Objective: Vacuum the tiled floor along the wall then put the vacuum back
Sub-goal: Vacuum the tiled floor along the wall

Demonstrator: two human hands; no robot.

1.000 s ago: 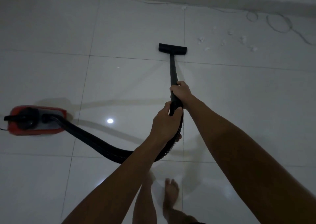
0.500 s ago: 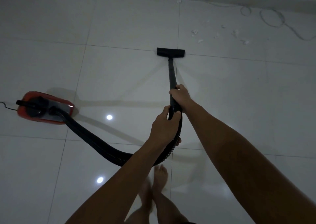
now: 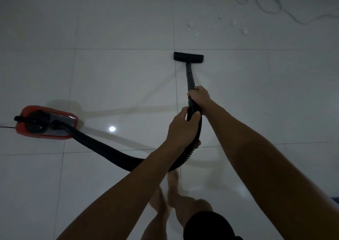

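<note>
From the head view, your right hand (image 3: 199, 97) is clenched around the black wand (image 3: 189, 78), higher up the tube, and your left hand (image 3: 181, 127) grips just behind it where the wand meets the ribbed hose (image 3: 102, 148). The floor nozzle (image 3: 188, 57) lies flat on the tiled floor (image 3: 110, 28), well ahead of both hands, straddling a grout line. White scraps (image 3: 197, 34) lie beyond it to the right, near a loose cord (image 3: 271, 6) by the wall. The red vacuum body (image 3: 45, 122) sits far to your left, joined by the hose. Your bare feet (image 3: 172, 184) stand below your arms.
</note>
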